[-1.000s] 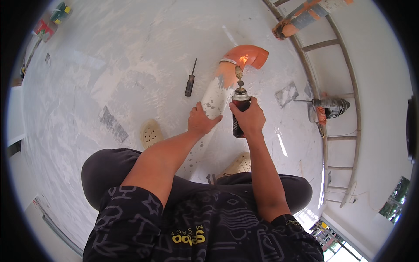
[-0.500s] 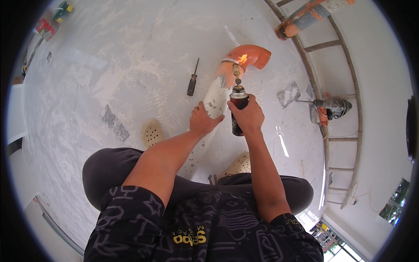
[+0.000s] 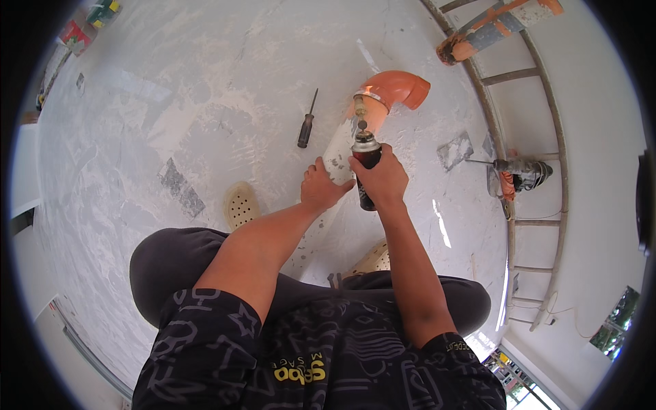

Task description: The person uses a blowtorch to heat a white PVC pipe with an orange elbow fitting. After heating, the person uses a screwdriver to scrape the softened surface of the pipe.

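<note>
A pipe (image 3: 339,147), whitish and paint-spotted with an orange far end, lies on the floor in front of me. On that end sits an orange elbow fitting (image 3: 403,87), its mouth bent to the right. My left hand (image 3: 324,187) grips the pipe, thumb and fingers over its top and side. Beside it my right hand (image 3: 383,176) is closed around the dark canister of a gas torch (image 3: 367,147). The torch's nozzle points away from me at the joint between pipe and elbow, where a small orange flame (image 3: 367,89) shows on the elbow's collar.
A screwdriver (image 3: 306,130) lies left of the pipe. To the right are a corded power drill (image 3: 525,173) and a long ladder (image 3: 560,171) by the wall. Another orange-and-grey pipe (image 3: 492,34) rests across the ladder's far part. Grey scraps (image 3: 180,188) lie on the dusty floor.
My right hand has shifted the torch slightly left, nearer the pipe's middle. The flame has moved to the left part of the collar and looks smaller. My left hand stays on the pipe.
</note>
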A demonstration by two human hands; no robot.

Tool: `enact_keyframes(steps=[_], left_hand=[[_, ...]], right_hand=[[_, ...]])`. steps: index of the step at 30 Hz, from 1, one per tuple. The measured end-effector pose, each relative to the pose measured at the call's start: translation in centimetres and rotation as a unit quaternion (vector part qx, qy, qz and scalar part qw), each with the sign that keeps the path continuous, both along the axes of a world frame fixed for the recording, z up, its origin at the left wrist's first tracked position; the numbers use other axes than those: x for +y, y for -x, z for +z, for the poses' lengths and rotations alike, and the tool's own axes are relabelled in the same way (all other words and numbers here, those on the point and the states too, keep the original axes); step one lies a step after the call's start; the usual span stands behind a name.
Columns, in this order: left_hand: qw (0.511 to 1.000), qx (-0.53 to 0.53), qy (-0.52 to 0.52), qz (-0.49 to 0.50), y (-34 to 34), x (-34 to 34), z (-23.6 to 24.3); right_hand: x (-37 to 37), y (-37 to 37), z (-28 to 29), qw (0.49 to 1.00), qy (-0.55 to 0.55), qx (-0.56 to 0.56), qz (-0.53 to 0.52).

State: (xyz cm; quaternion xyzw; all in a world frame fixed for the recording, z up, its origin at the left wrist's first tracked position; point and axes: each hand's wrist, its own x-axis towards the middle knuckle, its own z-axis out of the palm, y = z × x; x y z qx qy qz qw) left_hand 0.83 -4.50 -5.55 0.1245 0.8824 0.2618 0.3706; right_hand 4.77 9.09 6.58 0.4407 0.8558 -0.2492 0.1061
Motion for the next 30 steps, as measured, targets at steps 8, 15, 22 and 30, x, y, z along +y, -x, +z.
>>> enact_keyframes(steps=[8, 15, 22, 30], left_hand=[[1.000, 0.010, 0.004, 0.001, -0.1, 0.1, -0.4], [1.000, 0.021, 0.002, 0.004, -0.2, 0.1, -0.5], [1.000, 0.031, -0.001, 0.002, -0.3, 0.1, -0.4], [0.999, 0.054, -0.002, -0.007, -0.6, 0.1, -1.5]], right_hand=[[-0.2, 0.6, 0.1, 1.000, -0.007, -0.006, 0.011], [0.6, -0.8, 0.4, 1.000, -0.009, 0.003, -0.020], [1.3, -2.1, -0.1, 0.999, -0.039, 0.000, -0.038], [1.7, -3.0, 0.1, 0.998, -0.034, -0.001, -0.056]])
